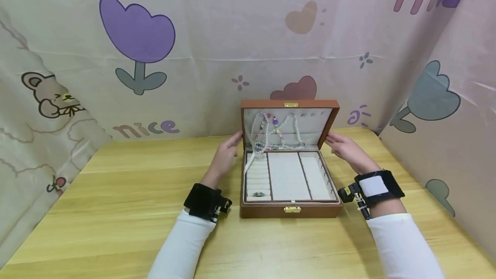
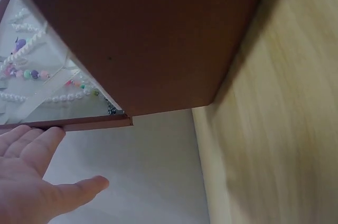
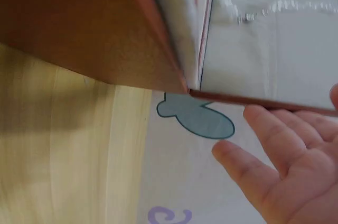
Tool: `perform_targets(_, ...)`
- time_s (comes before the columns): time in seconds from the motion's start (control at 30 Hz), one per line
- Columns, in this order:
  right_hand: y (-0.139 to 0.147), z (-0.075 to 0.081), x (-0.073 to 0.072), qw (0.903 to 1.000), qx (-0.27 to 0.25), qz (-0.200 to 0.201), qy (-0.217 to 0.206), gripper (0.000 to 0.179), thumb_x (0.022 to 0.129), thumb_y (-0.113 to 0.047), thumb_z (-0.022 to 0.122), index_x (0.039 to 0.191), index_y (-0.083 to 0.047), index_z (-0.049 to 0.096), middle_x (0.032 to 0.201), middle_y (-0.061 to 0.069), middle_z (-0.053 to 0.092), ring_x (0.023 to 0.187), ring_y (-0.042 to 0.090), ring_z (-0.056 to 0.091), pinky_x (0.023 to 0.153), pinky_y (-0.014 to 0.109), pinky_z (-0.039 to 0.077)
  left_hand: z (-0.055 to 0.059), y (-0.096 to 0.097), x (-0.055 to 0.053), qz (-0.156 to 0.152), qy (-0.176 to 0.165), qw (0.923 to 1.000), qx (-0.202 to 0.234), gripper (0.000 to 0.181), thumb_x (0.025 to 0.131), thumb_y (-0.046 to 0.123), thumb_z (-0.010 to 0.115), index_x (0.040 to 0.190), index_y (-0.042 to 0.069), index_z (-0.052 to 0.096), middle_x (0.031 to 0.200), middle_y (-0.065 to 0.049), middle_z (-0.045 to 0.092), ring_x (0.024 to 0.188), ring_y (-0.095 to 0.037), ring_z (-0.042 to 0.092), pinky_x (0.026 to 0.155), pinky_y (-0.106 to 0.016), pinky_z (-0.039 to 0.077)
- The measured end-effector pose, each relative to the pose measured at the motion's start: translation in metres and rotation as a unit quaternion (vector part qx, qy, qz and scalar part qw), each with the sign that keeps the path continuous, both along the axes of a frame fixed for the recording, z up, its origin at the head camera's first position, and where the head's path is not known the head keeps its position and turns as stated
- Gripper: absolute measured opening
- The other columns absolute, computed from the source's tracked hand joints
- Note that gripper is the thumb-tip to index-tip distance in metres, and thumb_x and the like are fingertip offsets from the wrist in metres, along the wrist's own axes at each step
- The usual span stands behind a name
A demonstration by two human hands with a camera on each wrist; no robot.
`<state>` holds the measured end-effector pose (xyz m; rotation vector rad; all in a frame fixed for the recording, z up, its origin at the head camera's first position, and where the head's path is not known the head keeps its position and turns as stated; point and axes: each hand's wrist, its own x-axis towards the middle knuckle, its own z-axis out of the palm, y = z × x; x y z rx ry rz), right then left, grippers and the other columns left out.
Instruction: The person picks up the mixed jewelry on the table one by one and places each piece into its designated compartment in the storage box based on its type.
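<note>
A brown jewelry box stands on the table with its lid raised. Pearl and colored bead necklaces hang inside the lid, and a ring sits in the ring rolls at front left. My left hand is at the lid's left side; in the left wrist view its extended fingertips touch the lid's edge. On the opposite side my right hand rests its straight fingers against the lid edge, thumb held apart, as the right wrist view shows. Neither hand grips anything.
The wooden table extends on both sides of the box. A patterned cloth with tulips and hearts hangs close behind it and along both sides. A white ribbon slants from lid to tray. Wrist cameras are strapped on both wrists.
</note>
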<state>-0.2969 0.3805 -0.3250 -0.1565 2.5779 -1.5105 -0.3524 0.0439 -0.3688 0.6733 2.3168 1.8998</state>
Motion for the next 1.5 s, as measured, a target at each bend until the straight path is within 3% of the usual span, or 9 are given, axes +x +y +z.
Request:
perform_targets(0.23, 0.004, -0.001, 0.012, 0.9998, -0.013, 0.014, 0.008, 0.065, 0.089, -0.004, 0.03, 0.145, 0.003, -0.003, 0.153, 0.026, 0.003, 0.141, 0.042, 0.004, 0.112, 0.061, 0.008, 0.003, -0.004, 0.004, -0.001, 0.006, 0.9999, -0.01, 0.057, 0.085, 0.0, 0.032, 0.142, 0.002, 0.03, 0.15, -0.009, 0.031, 0.139, -0.024, 0.031, 0.116, -0.04, 0.019)
perform_targets(0.4, 0.005, -0.002, 0.019, 0.9989, -0.039, 0.023, 0.011, 0.063, 0.101, -0.031, 0.023, 0.145, 0.005, -0.003, 0.152, 0.026, 0.002, 0.14, 0.043, 0.002, 0.112, 0.062, 0.002, 0.005, -0.006, 0.006, -0.005, 0.013, 0.9998, -0.011, 0.054, 0.085, 0.001, 0.031, 0.139, 0.002, 0.036, 0.147, -0.007, 0.036, 0.137, -0.025, 0.034, 0.116, -0.042, 0.021)
perform_targets(0.67, -0.002, -0.01, 0.03, 0.9984, -0.04, 0.026, 0.029, 0.077, 0.096, -0.054, 0.004, 0.145, 0.004, -0.002, 0.152, 0.027, 0.002, 0.14, 0.043, 0.004, 0.11, 0.065, 0.004, 0.005, -0.014, 0.016, -0.007, 0.021, 0.9996, -0.019, 0.054, 0.083, 0.0, 0.033, 0.137, -0.003, 0.037, 0.145, -0.014, 0.038, 0.136, -0.029, 0.034, 0.114, -0.043, 0.024)
perform_targets(0.8, -0.005, -0.013, 0.036, 0.9991, -0.028, 0.003, 0.031, 0.079, 0.094, -0.056, 0.002, 0.146, 0.003, 0.0, 0.152, 0.026, 0.003, 0.14, 0.043, 0.006, 0.109, 0.064, 0.006, 0.005, -0.015, 0.022, -0.022, 0.026, 0.9993, -0.016, 0.054, 0.083, 0.0, 0.035, 0.137, -0.006, 0.036, 0.144, -0.017, 0.037, 0.137, -0.031, 0.031, 0.115, -0.043, 0.022)
perform_targets(0.93, -0.009, -0.006, 0.042, 0.9976, -0.043, -0.018, 0.05, 0.075, 0.096, -0.055, 0.012, 0.147, 0.0, 0.0, 0.153, 0.024, 0.005, 0.141, 0.041, 0.006, 0.111, 0.062, 0.008, 0.006, -0.016, 0.025, -0.027, 0.031, 0.9991, -0.013, 0.051, 0.087, 0.004, 0.034, 0.136, -0.006, 0.036, 0.145, -0.017, 0.036, 0.138, -0.03, 0.03, 0.114, -0.043, 0.023)
perform_targets(1.1, -0.012, 0.01, 0.054, 0.9908, -0.072, -0.046, 0.105, 0.07, 0.098, -0.048, 0.023, 0.145, 0.004, 0.015, 0.15, 0.024, 0.018, 0.139, 0.037, 0.018, 0.112, 0.06, 0.011, 0.008, -0.018, 0.027, -0.008, 0.034, 0.9988, -0.035, 0.048, 0.098, 0.027, 0.033, 0.133, -0.004, 0.044, 0.141, -0.017, 0.043, 0.136, -0.03, 0.035, 0.113, -0.045, 0.026)
perform_targets(1.27, -0.016, 0.019, 0.061, 0.9884, -0.036, -0.097, 0.111, 0.068, 0.097, -0.048, 0.03, 0.139, 0.006, 0.032, 0.14, 0.024, 0.036, 0.129, 0.016, 0.044, 0.112, 0.057, 0.017, 0.011, -0.022, 0.031, 0.027, 0.015, 0.9965, -0.078, 0.066, 0.093, 0.055, 0.036, 0.129, 0.001, 0.051, 0.136, -0.016, 0.049, 0.132, -0.031, 0.04, 0.111, -0.046, 0.03)
perform_targets(1.4, -0.015, 0.019, 0.063, 0.9879, -0.021, -0.111, 0.107, 0.062, 0.097, -0.044, 0.036, 0.133, 0.007, 0.041, 0.133, 0.025, 0.042, 0.111, -0.004, 0.054, 0.111, 0.057, 0.018, 0.014, -0.022, 0.035, 0.021, 0.028, 0.9941, -0.103, 0.072, 0.091, 0.059, 0.037, 0.131, 0.0, 0.048, 0.139, -0.017, 0.045, 0.133, -0.032, 0.039, 0.111, -0.045, 0.031)
perform_targets(1.5, -0.011, 0.018, 0.065, 0.9897, -0.007, -0.103, 0.1, 0.06, 0.098, -0.042, 0.037, 0.13, 0.008, 0.044, 0.132, 0.027, 0.044, 0.118, 0.009, 0.054, 0.109, 0.06, 0.019, 0.015, -0.02, 0.036, 0.022, 0.032, 0.9921, -0.119, 0.07, 0.092, 0.057, 0.037, 0.133, 0.001, 0.047, 0.141, -0.015, 0.044, 0.134, -0.03, 0.038, 0.111, -0.043, 0.031)
